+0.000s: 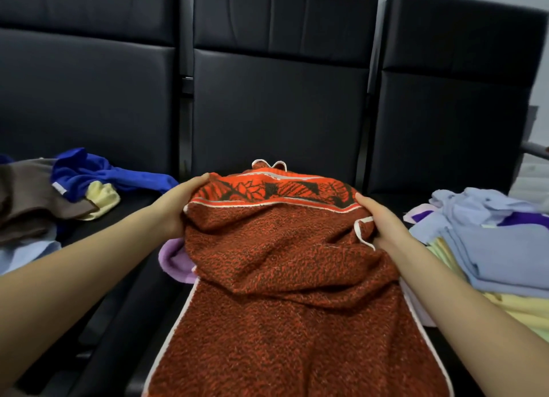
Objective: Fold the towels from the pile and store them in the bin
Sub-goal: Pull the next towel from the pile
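Note:
An orange-and-brown patterned towel (282,266) with white edging lies on the middle black seat and runs down towards me. My left hand (175,209) grips its far left edge. On the opposite side my right hand (383,224) grips the far right edge beside a turned-over white hem. The far end is bunched up between both hands. A purple towel (173,258) peeks out from under its left side. No bin is in view.
A loose pile of blue, brown and pale yellow towels (68,188) lies on the left seat. On the right seat sits a stack of folded light blue and yellow towels (493,257). Black padded seat backs (279,99) rise behind.

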`<control>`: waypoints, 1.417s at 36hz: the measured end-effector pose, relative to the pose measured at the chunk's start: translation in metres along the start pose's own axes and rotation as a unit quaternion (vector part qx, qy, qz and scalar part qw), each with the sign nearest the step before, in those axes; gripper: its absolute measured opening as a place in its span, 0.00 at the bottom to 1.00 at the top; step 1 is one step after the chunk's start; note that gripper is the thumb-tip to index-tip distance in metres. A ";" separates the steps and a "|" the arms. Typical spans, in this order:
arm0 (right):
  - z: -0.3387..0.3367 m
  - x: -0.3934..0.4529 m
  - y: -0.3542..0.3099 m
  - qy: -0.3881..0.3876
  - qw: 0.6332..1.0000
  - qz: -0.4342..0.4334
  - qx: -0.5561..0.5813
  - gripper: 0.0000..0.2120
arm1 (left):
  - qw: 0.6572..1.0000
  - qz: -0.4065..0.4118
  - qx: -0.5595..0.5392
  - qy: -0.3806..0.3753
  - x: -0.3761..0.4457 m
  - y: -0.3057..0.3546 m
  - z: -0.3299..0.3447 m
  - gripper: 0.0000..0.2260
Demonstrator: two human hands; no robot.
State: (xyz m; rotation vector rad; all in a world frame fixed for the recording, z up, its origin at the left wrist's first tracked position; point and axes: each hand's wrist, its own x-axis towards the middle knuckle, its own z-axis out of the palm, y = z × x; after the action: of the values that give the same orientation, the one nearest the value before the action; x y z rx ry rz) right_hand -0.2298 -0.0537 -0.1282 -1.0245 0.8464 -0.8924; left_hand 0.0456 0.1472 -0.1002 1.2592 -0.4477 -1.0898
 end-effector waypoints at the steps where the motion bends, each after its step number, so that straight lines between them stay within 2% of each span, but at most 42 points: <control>1: 0.000 0.000 0.001 0.002 1.000 0.002 -0.007 0.19 | 1.000 0.006 0.012 -0.007 0.001 0.000 0.004 0.15; 3: 0.001 -0.001 0.001 0.005 1.000 0.010 -0.017 0.18 | 0.999 0.018 0.035 0.003 0.003 0.000 0.009 0.14; 8: 0.003 -0.001 0.002 0.020 1.000 0.010 -0.022 0.09 | 0.987 0.073 0.101 0.101 0.019 -0.008 0.014 0.13; 13: 0.004 0.001 -0.003 0.016 0.999 -0.011 -0.037 0.09 | 0.977 0.166 0.093 0.101 0.026 0.001 0.018 0.10; 18: 0.014 0.008 -0.021 0.005 0.994 -0.108 -0.019 0.08 | 0.969 0.222 0.066 0.083 0.029 0.024 0.023 0.12; 23: 0.024 0.019 -0.025 0.007 0.987 -0.150 -0.056 0.11 | 0.969 0.211 0.073 0.104 0.039 0.020 0.011 0.12; 27: 0.017 0.030 -0.006 0.003 0.987 -0.106 -0.120 0.18 | 0.968 0.157 0.167 0.102 0.049 -0.002 -0.007 0.11; 29: 0.012 0.024 -0.003 0.031 0.994 -0.061 -0.082 0.21 | 0.967 0.100 0.214 0.099 0.048 -0.011 -0.011 0.07; 31: 0.007 0.022 -0.004 0.065 0.997 -0.037 -0.010 0.24 | 0.964 0.044 0.232 0.123 0.045 -0.015 -0.013 0.07; 33: 0.001 0.021 -0.006 0.063 0.997 -0.039 -0.004 0.21 | 0.953 0.074 0.245 0.165 0.048 -0.014 -0.013 0.08; 35: -0.004 0.015 -0.007 0.074 0.992 -0.066 -0.073 0.16 | 0.915 0.122 0.326 0.203 0.047 -0.012 -0.015 0.14; 36: -0.006 0.010 -0.008 0.082 0.986 -0.092 -0.113 0.17 | 0.893 0.133 0.366 0.226 0.044 -0.011 -0.014 0.19; 38: -0.008 -0.002 -0.013 0.106 0.959 -0.173 -0.199 0.15 | 0.870 0.156 0.403 0.238 0.032 -0.013 -0.007 0.26; 41: 0.001 -0.028 -0.026 0.116 0.908 -0.300 -0.268 0.12 | 0.820 0.268 0.465 0.199 0.007 -0.020 0.010 0.22; 45: 0.019 -0.069 -0.032 0.046 0.850 -0.402 -0.336 0.08 | 0.757 0.405 0.502 0.099 -0.033 -0.031 0.040 0.12; 48: 0.021 -0.104 -0.022 -0.025 0.826 -0.416 -0.380 0.06 | 0.741 0.450 0.499 0.003 -0.068 -0.034 0.057 0.10; 51: 0.015 -0.136 -0.009 -0.115 0.807 -0.377 -0.440 0.03 | 0.717 0.437 0.535 -0.093 -0.095 -0.045 0.061 0.11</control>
State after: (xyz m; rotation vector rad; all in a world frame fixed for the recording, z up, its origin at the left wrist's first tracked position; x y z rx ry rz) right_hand -0.2718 0.0725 -0.0934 -2.3551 0.6218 -0.9929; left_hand -0.0643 0.1983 -0.0960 1.5849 -1.8051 -0.0147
